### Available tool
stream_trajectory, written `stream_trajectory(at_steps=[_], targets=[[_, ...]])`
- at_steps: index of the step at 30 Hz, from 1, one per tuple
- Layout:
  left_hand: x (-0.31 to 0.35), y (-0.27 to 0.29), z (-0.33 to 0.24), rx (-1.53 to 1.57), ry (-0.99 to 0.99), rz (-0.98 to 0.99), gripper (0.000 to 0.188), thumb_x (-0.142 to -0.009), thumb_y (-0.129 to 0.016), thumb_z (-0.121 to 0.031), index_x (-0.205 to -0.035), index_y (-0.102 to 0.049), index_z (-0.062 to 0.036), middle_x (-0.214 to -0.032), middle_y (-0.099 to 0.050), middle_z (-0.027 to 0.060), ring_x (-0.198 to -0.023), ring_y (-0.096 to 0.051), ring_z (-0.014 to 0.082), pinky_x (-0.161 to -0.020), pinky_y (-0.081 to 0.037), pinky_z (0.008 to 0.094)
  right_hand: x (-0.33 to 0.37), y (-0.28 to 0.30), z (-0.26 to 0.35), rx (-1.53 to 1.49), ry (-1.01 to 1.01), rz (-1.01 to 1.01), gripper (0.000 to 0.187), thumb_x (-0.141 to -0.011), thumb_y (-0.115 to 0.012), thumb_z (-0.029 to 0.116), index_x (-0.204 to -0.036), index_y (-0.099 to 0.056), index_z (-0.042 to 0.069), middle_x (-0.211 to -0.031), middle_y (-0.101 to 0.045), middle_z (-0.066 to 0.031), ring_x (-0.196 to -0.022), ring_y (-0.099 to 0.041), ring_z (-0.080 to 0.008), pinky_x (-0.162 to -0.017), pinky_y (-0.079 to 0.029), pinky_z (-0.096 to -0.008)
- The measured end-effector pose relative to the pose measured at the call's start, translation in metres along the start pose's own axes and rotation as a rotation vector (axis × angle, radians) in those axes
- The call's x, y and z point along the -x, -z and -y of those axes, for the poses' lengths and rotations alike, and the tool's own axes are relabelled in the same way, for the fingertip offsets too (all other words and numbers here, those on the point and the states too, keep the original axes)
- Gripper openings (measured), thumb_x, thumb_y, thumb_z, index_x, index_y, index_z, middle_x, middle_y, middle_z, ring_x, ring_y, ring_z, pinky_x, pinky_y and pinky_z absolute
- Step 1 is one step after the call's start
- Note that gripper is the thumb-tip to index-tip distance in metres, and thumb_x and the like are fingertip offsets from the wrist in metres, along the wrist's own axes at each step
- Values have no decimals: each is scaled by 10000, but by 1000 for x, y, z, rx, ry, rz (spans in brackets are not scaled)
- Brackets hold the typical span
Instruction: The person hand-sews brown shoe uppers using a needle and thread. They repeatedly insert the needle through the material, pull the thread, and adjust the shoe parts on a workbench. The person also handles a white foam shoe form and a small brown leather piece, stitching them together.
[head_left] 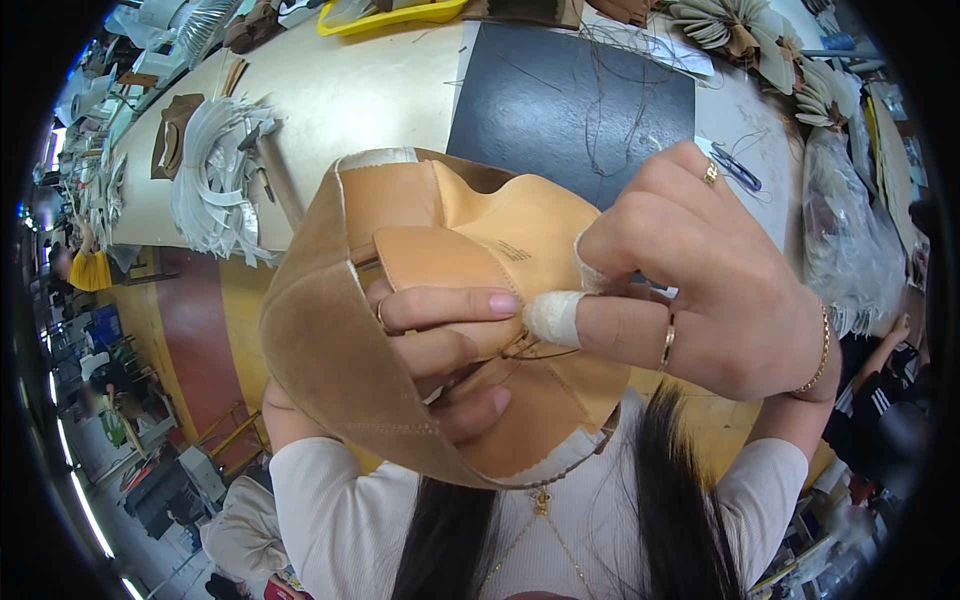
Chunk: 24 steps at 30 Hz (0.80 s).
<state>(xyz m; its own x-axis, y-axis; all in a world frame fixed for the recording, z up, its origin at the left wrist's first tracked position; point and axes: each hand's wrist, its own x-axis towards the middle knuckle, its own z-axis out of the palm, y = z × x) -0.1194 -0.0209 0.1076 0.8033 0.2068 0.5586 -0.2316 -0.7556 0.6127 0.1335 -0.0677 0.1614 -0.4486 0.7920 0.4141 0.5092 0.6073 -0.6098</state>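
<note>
A curved brown suede piece (335, 330) with a tan leather lining (535, 215) is held up in front of my chest, its lined inside facing me. My left hand (450, 335) reaches into it, fingers closed round the inner tan panels near a stitched seam. My right hand (700, 280) presses its taped thumb against the lining beside the left fingertips. Its bent index finger, also taped, curls above the thumb in a pinch; what lies between them is hidden. A dark thread (535, 355) loops out of the seam just below the thumb.
Behind the work lies a dark board (560, 110) on the pale table (370, 90), with loose threads across it. Blue-handled snips (738, 170) rest at its right. Left are a hammer (275, 175) and bundled white strips (205, 190); a yellow tray (400, 15) stands at the back.
</note>
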Motion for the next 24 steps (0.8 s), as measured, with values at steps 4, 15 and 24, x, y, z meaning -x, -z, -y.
stream_trajectory(at_steps=[4,15,24], targets=[[-7,2,-12,106,220,29,387,-766,-625,60,-1091,-552,-137,-1102,-438,138,-1040,-576,376,-872,-534,504,-1,-2,0,0,11,5,247,-697,-798,163,-777,-577,87,-696,-466,8,-637,-425,-160,-678,-304,-299],[-8,2,-11,96,237,20,323,-749,-659,16,-1044,-543,-46,-1146,-553,125,-1032,-598,324,-909,-496,457,-2,-4,-1,-19,38,53,243,-673,-798,144,-787,-591,87,-718,-466,4,-642,-420,-169,-701,-301,-310],[-12,6,17,261,299,238,321,-904,-590,-98,-1201,-530,10,-1171,-596,106,-1081,-570,226,-985,-423,390,5,-18,-53,-511,-125,344,125,-770,-617,-8,-886,-635,34,-825,-428,-62,-830,-485,-211,-742,-405,-359]])
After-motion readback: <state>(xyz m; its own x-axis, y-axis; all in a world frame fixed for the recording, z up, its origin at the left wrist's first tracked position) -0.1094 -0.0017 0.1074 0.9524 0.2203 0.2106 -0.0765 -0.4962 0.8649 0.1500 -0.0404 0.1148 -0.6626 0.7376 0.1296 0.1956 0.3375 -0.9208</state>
